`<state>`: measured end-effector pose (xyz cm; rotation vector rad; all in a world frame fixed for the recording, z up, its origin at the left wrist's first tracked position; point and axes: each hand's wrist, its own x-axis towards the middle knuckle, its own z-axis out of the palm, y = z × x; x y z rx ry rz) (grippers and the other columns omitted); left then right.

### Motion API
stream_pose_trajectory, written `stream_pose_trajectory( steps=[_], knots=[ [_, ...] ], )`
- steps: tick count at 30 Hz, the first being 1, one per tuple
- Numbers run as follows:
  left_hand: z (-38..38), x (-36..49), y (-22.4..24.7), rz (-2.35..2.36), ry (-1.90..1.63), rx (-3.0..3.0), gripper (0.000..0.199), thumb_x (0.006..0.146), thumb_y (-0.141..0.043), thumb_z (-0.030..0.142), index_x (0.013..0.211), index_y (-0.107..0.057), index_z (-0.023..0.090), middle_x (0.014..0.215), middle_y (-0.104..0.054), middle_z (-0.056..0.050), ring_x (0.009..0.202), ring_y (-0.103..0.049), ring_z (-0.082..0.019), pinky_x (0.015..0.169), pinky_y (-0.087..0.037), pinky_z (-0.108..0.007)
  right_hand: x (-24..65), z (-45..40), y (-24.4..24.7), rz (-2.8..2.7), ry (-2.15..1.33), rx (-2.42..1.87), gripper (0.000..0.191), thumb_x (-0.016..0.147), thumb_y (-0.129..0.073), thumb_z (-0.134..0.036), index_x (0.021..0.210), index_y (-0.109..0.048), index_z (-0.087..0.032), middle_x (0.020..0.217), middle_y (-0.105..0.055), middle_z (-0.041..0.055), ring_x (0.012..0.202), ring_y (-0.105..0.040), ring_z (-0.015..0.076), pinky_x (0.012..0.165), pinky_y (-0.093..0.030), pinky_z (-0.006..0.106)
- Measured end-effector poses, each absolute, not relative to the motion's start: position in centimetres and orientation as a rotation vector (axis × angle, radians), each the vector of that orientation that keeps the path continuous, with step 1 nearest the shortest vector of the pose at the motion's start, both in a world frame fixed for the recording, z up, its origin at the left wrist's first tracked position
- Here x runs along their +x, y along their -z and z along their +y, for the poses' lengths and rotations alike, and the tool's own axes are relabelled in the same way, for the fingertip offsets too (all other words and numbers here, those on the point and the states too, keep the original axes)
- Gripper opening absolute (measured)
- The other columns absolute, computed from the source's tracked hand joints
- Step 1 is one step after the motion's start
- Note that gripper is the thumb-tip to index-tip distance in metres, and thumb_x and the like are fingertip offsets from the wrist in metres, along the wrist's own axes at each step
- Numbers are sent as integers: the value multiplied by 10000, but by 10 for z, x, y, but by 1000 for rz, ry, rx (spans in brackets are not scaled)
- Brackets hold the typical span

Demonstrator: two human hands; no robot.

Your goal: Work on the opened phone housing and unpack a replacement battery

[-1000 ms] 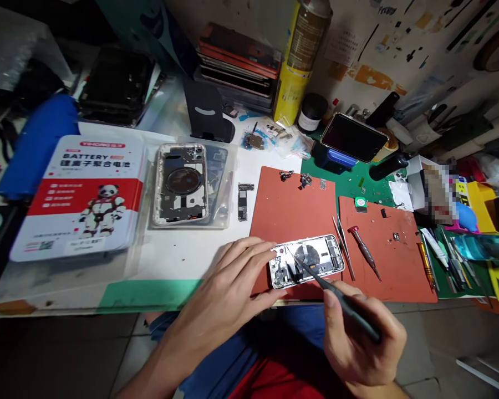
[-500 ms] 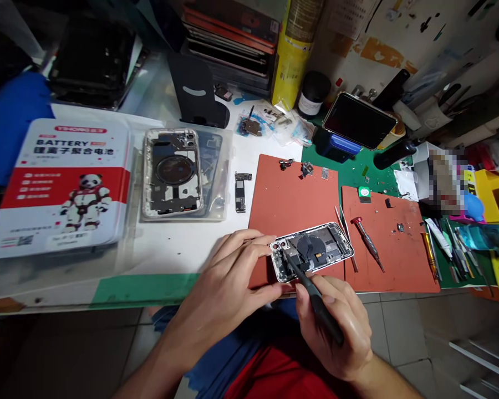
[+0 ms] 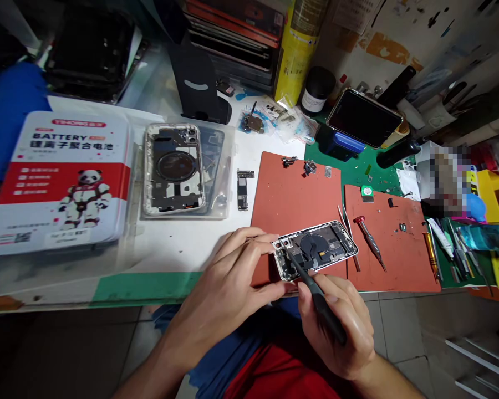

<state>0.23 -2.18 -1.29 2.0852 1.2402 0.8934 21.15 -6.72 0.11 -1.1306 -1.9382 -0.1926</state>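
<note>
An opened phone housing [image 3: 332,246] with a light metal frame lies at a slant near the front edge of the orange mat. My left hand [image 3: 237,271] grips its left end, fingers at the upper corner by the camera openings and thumb at the lower edge. In my right hand [image 3: 341,327] is a dark tapered hand tool [image 3: 316,293], held like a pen. Its narrow tip points into the housing just below the camera openings; whether it touches a part there I cannot tell. The tool's exact kind is unclear.
Beside the housing lie tweezers [image 3: 345,220] and a red-capped screwdriver [image 3: 370,244]. A logic board [image 3: 242,191] rests left of the mat. Farther left are another phone housing [image 3: 174,194] on a plastic case and a battery box [image 3: 62,183]. A phone [image 3: 363,119] leans at the back.
The whole view has shifted slightly. Both hands keep their hold, and the tool's tip stays at nearly the same spot in the housing.
</note>
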Motion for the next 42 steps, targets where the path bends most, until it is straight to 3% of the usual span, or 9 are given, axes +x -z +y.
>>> stream_pose_trajectory(
  steps=[10,16,22,27,32,38,42],
  knots=[
    [-21,3,12,1236,-894,2086,464,903,-868,342,1254,-584,237,1344,-688,-107,1298,-623,-307,1063,-573,-509,211,-69,-4,-1989,165,-1156,467,859,-821,-5,1215,-559,-156,895,-829,153,733,-787,239,607,-666,348],
    [-21,3,12,1230,-890,2086,417,931,-835,331,1250,-588,225,1344,-685,-109,1309,-615,-301,1077,-562,-500,212,-69,-5,-2028,191,-1158,495,842,-838,-8,1211,-567,-194,949,-837,119,757,-796,236,616,-672,350],
    [-21,3,12,1227,-906,2066,412,936,-831,348,1250,-589,235,1335,-691,-107,1318,-619,-297,1091,-560,-493,213,-64,-3,-2061,268,-1071,405,831,-864,-54,1122,-611,-180,975,-840,133,763,-793,240,614,-673,361],
    [-19,3,14,1204,-928,2075,414,935,-835,359,1235,-582,230,1335,-688,-111,1311,-618,-291,1073,-568,-474,207,-59,2,-1983,411,-969,284,841,-860,-54,948,-624,-169,796,-782,83,649,-729,189,531,-587,304],
    [-19,4,12,1213,-931,2055,426,921,-843,294,1249,-576,238,1310,-694,-102,1288,-629,-292,1078,-569,-491,205,-62,-3,-2007,384,-1026,157,897,-766,-87,953,-633,-149,817,-756,108,691,-733,216,544,-609,342],
    [-20,3,12,1213,-945,2063,417,933,-834,344,1242,-575,238,1302,-693,-105,1280,-636,-300,1063,-574,-489,210,-60,-11,-2108,422,-990,170,890,-769,-43,906,-645,-157,678,-702,39,598,-676,175,502,-563,305],
    [-20,3,12,1217,-925,2060,426,934,-832,343,1258,-579,236,1309,-677,-110,1279,-632,-300,1065,-567,-487,211,-59,-12,-2120,408,-965,165,877,-773,-42,930,-647,-135,710,-715,63,617,-687,185,507,-587,318]
  ],
)
